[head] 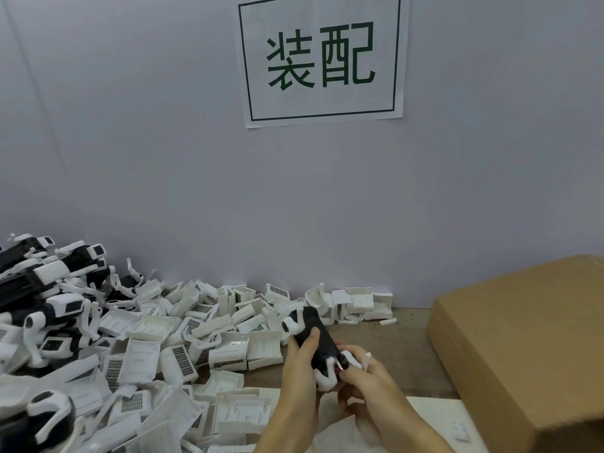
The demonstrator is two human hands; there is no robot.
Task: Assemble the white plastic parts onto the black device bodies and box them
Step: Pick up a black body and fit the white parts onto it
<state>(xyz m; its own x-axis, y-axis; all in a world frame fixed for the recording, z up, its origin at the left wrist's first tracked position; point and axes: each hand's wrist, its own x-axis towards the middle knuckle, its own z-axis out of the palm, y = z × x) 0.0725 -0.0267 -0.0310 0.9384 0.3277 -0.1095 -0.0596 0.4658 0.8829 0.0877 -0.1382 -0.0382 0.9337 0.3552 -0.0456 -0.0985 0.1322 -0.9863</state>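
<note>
My left hand (302, 364) grips a black device body (318, 338) around its middle, holding it tilted above the wooden table. A white plastic piece (291, 322) sits on its far end. My right hand (362, 371) pinches a small white plastic part (348, 361) against the near end of the body. Another white piece (325, 380) shows under that end, between my two hands.
Loose white plastic parts (183, 354) are heaped across the table's left and back. Assembled black-and-white devices (49, 279) pile up at far left. A closed cardboard box (523, 338) stands at right. A grey wall with a paper sign (322, 58) is behind.
</note>
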